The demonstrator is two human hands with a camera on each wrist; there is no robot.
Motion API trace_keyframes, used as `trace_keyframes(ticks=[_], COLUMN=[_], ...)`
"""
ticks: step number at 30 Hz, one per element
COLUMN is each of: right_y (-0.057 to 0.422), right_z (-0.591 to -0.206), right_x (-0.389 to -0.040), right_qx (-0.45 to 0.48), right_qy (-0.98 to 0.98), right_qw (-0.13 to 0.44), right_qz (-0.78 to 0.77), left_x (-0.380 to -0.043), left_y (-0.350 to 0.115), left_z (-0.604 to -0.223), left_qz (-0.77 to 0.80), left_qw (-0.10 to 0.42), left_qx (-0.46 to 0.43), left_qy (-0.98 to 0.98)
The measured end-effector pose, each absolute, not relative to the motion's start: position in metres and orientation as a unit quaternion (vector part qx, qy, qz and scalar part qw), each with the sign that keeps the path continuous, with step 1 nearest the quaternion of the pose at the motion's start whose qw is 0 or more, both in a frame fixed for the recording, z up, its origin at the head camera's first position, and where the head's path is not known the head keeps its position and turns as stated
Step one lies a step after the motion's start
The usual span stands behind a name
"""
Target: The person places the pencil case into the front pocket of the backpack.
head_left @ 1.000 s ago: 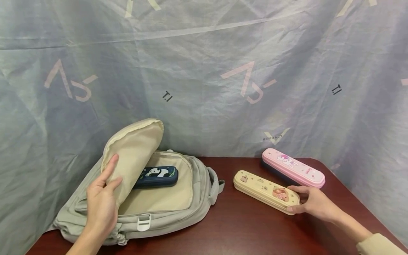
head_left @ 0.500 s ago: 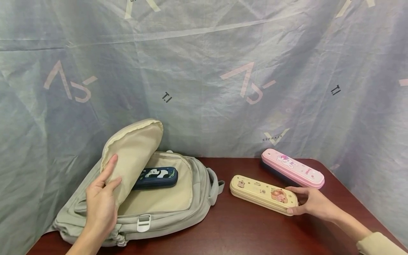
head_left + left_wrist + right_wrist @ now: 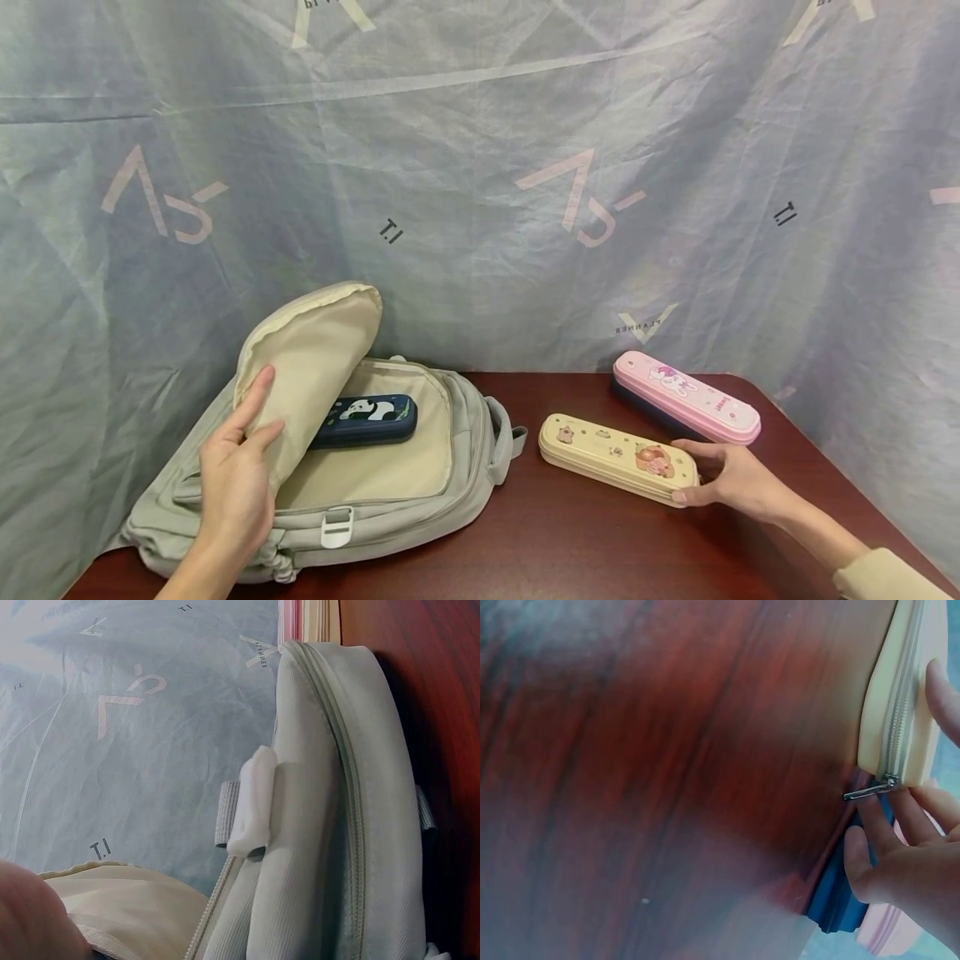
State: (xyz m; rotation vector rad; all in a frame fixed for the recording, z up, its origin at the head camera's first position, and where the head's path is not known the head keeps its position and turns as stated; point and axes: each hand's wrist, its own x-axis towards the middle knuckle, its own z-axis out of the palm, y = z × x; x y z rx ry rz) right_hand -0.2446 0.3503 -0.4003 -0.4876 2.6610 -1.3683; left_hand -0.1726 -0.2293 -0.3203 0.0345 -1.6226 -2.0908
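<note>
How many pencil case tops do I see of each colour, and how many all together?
Yellow top: 1
Pink top: 1
Dark blue top, with a panda: 1
Total: 3 tops

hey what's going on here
A person's left hand holds back the cream flap of a grey-green fabric backpack, with a long navy panda-print case inside. The right hand grips one end of a long pale yellow case beside the backpack. A long pink rabbit-print case lies farther back, dark blue showing beneath.

Matt cloth backpack (image 3: 420, 523) (smooth lining (image 3: 375, 479)), glossy wood-grained table (image 3: 540, 542), metal zip-pull (image 3: 868, 793)
</note>
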Motion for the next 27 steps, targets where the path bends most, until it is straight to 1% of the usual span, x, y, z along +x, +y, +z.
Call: trace_keyframes(ticks=[11,20,27], right_y=[0.3466,0.3453,0.3417], right_z=[-0.4053,-0.4058,-0.4052], right_x=[-0.2457,-0.2442,-0.2411], right_qx=[-0.188,-0.170,-0.149], right_qy=[0.856,0.862,0.868], right_qw=[0.055,0.048,0.038], right_qz=[-0.478,-0.475,-0.472], left_x=[-0.1730,-0.1722,-0.1738], left_y=[-0.2303,-0.2296,-0.2275], left_z=[-0.3218,-0.3214,-0.3201], left_qz=[-0.776,-0.767,-0.749], left_qw=[0.249,0.249,0.256], left_qx=[0.006,0.009,0.042], left_qy=[-0.580,-0.591,-0.610])
